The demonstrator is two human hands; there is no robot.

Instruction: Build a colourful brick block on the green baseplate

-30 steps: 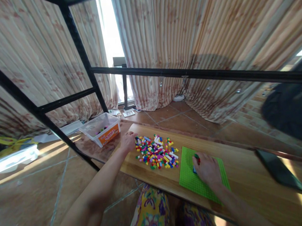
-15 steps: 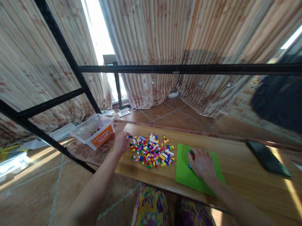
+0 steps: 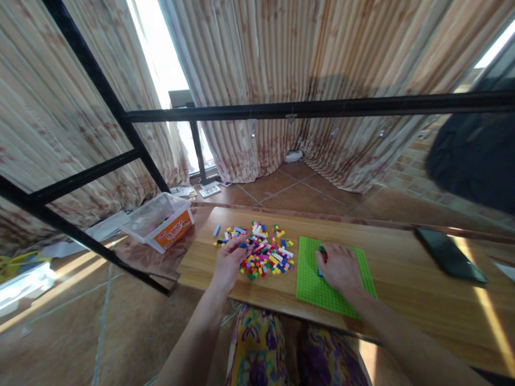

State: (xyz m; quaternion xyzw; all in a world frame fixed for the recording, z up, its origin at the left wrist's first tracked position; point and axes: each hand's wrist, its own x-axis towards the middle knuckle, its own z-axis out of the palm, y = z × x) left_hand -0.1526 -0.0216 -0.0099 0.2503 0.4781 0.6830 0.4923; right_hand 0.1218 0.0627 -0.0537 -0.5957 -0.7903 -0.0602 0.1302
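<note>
Loose bricks (image 3: 269, 256) beside left fingers (image 3: 234, 243); green baseplate (image 3: 308, 283) beneath right hand (image 3: 341, 265)

Wears loose-looking patterned trousers (image 3: 261, 358), chiefly yellow and purple, with touches of blue-green and pink. Bears a busy print of curls, rounded loops and uneven blotches. Shows more yellow on the left leg (image 3: 257, 341), and looks darker and more heavily purple on the right leg (image 3: 328, 363). Has a narrow pale strip (image 3: 230, 356) along the left leg's outer edge. Goes bare along left forearm (image 3: 198, 343) and right forearm (image 3: 395, 326), down to bare left hand (image 3: 227, 267) and right hand (image 3: 340, 267).
</note>
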